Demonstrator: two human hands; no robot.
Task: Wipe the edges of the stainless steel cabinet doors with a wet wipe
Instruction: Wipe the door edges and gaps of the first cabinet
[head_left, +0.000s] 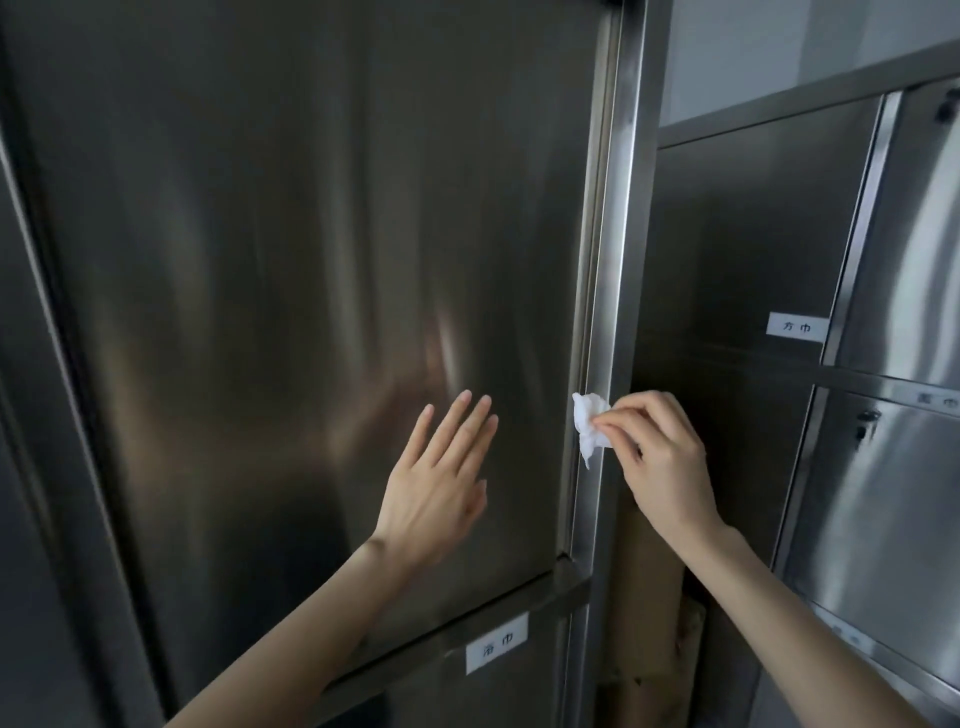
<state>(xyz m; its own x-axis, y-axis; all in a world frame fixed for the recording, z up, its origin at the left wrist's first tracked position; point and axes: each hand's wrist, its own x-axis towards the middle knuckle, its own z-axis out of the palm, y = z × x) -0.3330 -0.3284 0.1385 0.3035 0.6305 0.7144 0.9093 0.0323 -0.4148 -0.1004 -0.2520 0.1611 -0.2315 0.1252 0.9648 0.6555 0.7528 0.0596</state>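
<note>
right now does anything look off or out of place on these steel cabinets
Only the brown cardboard tucked in the dark space right of the door frame, below the right hand. Nothing else stands out.

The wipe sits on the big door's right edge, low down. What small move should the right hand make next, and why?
Probably slide the wipe along the door edge, keeping it pressed. The right hand pinches the wipe against that edge, the left hand lies flat on the door steadying it, and a long stretch of edge runs above. Up or down cannot be judged here.
</note>
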